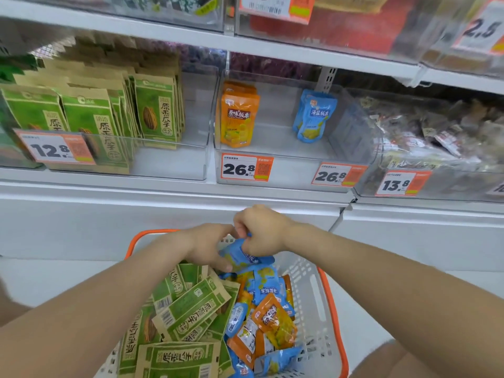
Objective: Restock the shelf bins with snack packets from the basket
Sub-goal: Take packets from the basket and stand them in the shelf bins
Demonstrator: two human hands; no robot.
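Hands meet over the far end of the basket (306, 279). The left hand (203, 245) curls under a blue packet (253, 258) while the right hand (263, 230) pinches its upper edge, so both grips are clamped on it. The packet lies roughly crosswise, left to right. Its clear bin (294, 156) sits on the shelf above and beyond. A lone blue pouch (313, 115) stands in the bin's right half with ample room around it, and the right hand looks nearer.
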